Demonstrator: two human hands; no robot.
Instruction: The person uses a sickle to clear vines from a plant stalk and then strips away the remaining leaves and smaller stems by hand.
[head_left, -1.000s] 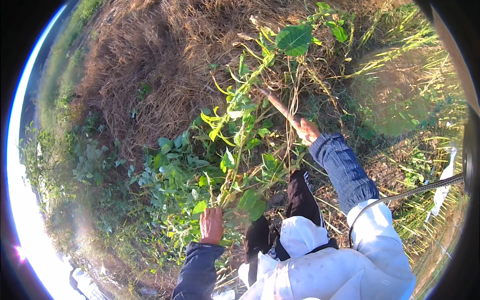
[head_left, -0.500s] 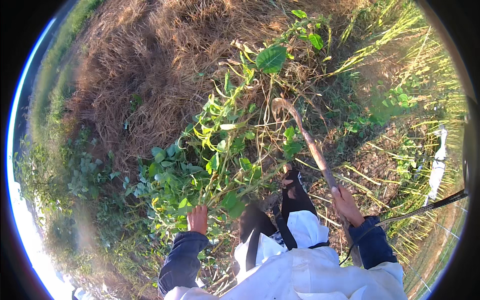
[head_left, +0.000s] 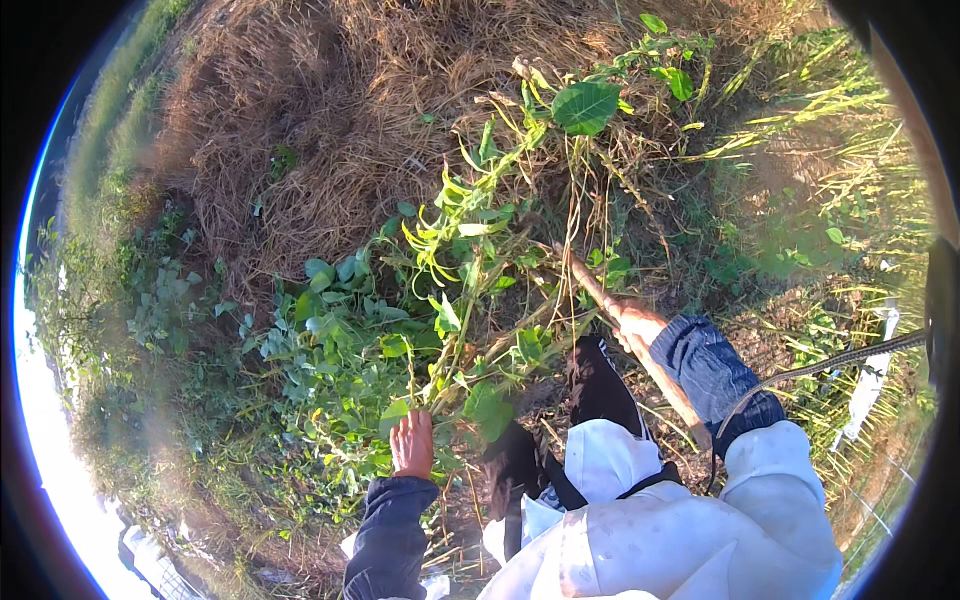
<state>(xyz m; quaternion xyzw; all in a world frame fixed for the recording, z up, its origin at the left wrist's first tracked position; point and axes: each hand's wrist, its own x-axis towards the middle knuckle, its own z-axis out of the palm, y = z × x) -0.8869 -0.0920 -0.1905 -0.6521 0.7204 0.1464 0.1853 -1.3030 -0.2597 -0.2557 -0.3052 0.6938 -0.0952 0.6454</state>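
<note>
The leafy green plant (head_left: 450, 310) rises from the ground straight ahead of you, its long pale stems leaning away toward the heap of dry straw (head_left: 330, 130) and ending in one broad round leaf (head_left: 585, 105) near the top. Your left hand (head_left: 412, 443) is closed around the stems low down, close to where they leave the soil, fingers wrapped tight on them; held there, the stems stand bunched and taut, which looks meant to pull them clear of the low weeds (head_left: 330, 340) beside them. Your right hand (head_left: 636, 325) is shut on a wooden stick (head_left: 640, 350), which runs slantwise from beside your right sleeve up into the tangle; its far end is lost among the stems, so you cannot tell whether it carries a blade or touches the plant. That grip, part-way along the shaft, seems to suit a short, controlled stroke toward the base. Your dark shoes (head_left: 600, 385) stand just behind the plant, between the two hands. To your right lie grass and a thin cable (head_left: 830, 365) crossing toward the rim
</note>
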